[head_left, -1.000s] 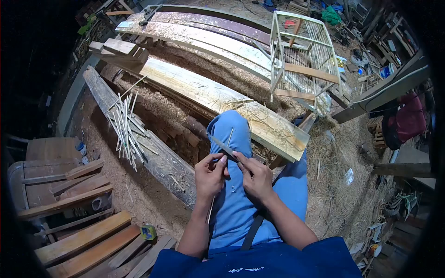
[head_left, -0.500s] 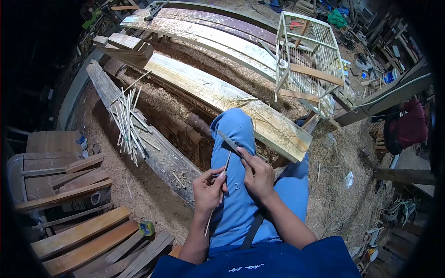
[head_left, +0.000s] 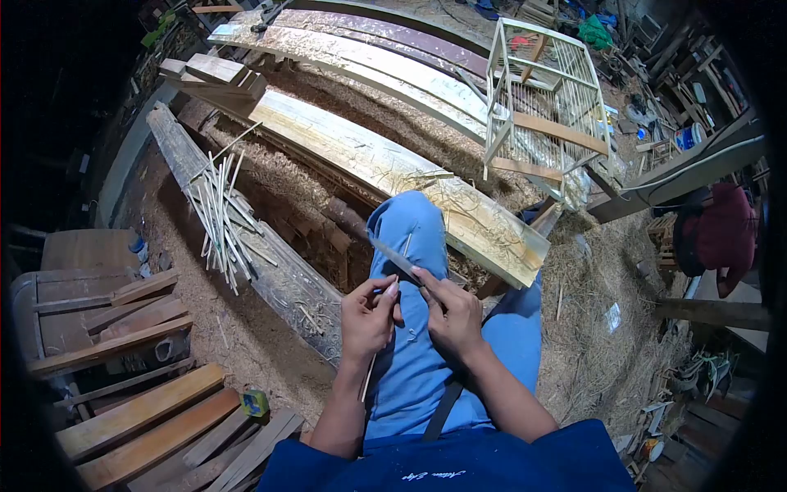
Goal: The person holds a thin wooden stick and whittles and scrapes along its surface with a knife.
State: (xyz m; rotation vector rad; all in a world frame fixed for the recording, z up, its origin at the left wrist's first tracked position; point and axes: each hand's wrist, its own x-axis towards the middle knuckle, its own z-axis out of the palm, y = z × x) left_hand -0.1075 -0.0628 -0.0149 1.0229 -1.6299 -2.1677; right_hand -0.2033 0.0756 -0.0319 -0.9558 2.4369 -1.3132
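Observation:
Over my raised knee in blue trousers [head_left: 406, 369], both hands work close together. Pinched in my left hand [head_left: 367, 320] is a thin wooden stick [head_left: 369, 377]; its lower end runs down along my forearm and its upper end passes beyond the blade. My right hand [head_left: 453, 312] grips a knife [head_left: 393, 257], its handle mostly hidden by my fingers. The grey blade points up and left, crossing the stick just above my left fingertips. A small curled shaving [head_left: 411, 334] lies on the trouser leg.
A pile of thin sticks [head_left: 220, 215] rests on a weathered plank [head_left: 299, 287] at left. Beyond my knee stretches a thick pale board [head_left: 352, 156] with shavings. A slatted wooden cage [head_left: 545, 107] stands at upper right. Wood pieces [head_left: 147, 410] lie at lower left.
My right hand and the knife have shifted slightly down and left, nearer my left hand. The stick's upper end now shows past the blade.

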